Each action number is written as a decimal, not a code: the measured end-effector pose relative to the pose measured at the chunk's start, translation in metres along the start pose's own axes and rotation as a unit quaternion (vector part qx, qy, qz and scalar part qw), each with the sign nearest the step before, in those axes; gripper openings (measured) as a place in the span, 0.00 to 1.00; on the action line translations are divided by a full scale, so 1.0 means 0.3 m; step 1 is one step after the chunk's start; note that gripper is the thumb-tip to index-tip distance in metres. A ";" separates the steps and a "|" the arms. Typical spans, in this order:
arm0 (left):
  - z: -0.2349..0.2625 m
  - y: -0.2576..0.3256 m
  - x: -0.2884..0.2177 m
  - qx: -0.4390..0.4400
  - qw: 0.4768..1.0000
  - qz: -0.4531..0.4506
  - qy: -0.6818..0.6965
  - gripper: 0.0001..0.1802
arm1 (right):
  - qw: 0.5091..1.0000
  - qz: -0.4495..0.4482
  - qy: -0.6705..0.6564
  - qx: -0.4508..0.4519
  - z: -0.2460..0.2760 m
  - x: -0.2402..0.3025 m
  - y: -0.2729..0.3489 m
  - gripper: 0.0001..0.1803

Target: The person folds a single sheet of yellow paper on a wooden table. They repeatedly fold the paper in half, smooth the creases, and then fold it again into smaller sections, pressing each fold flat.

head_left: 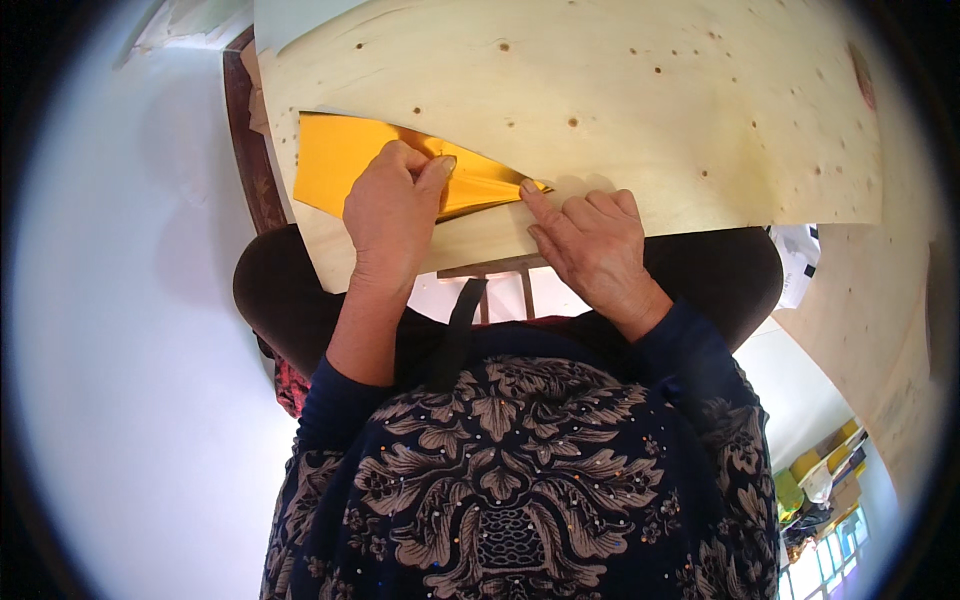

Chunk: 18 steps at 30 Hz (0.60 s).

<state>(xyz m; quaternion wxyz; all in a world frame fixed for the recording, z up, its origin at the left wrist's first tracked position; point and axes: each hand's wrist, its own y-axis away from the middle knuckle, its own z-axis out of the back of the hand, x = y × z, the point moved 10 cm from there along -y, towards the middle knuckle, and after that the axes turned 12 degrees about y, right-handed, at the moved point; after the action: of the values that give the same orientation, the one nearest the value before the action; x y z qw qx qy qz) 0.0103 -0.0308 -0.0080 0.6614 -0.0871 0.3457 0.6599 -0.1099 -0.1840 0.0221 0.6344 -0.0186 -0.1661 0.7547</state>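
A sheet of shiny gold foil paper (330,160) lies on the pale plywood board near its front edge. It is broad at the left and folded to a narrow point at the right, with creases running toward that point. My left hand (393,200) rests on its middle, fingers curled, the thumb and forefinger closed together at a fold. At the pointed end, my right hand (592,235) presses the tip down with an outstretched forefinger. Its thumb stands apart below and the other fingers are bent. The paper under my left hand is hidden.
The plywood board (640,120) with dark knots spreads ahead of me, its front edge over my knees. A dark wooden edge (250,130) runs along the left. At right are a white bag (796,262) and, farther down, a pile of mixed items (820,480).
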 end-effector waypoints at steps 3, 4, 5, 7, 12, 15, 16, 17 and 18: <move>0.003 0.003 -0.009 -0.004 1.000 -0.013 -0.008 0.16 | 1.000 -0.002 0.003 0.000 -0.001 -0.004 0.004 0.29; 0.004 0.004 -0.012 -0.006 1.000 -0.018 -0.012 0.16 | 1.000 -0.003 0.000 -0.002 0.001 -0.005 0.006 0.29; 0.005 0.005 -0.014 -0.007 1.000 -0.022 -0.014 0.16 | 1.000 -0.003 0.006 -0.001 0.000 -0.007 0.007 0.29; 0.005 0.006 -0.019 -0.006 0.999 -0.027 -0.018 0.16 | 1.000 -0.005 0.009 -0.005 0.002 -0.011 0.009 0.29; 0.006 0.004 -0.025 0.002 1.000 -0.025 -0.015 0.16 | 1.000 0.004 0.017 0.001 0.001 -0.012 0.007 0.29; 0.003 0.003 -0.018 0.010 1.000 -0.016 -0.013 0.16 | 1.000 0.010 0.027 0.003 0.001 -0.016 0.009 0.29; 0.003 0.002 -0.017 0.009 1.000 -0.017 -0.019 0.16 | 1.000 0.011 0.027 -0.001 0.003 -0.018 0.010 0.29; 0.004 0.000 -0.019 0.005 0.999 -0.023 -0.023 0.16 | 0.999 0.018 0.036 -0.001 0.002 -0.017 0.013 0.29; 0.005 -0.001 -0.021 0.001 0.999 -0.029 -0.027 0.16 | 0.999 0.023 0.042 -0.005 0.003 -0.017 0.015 0.29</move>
<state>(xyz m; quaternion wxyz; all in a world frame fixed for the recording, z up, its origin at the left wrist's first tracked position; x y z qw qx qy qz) 0.0118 -0.0349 -0.0033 0.6890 -0.0786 0.3259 0.6426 -0.1135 -0.1898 0.0208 0.6231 -0.0572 -0.1423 0.7669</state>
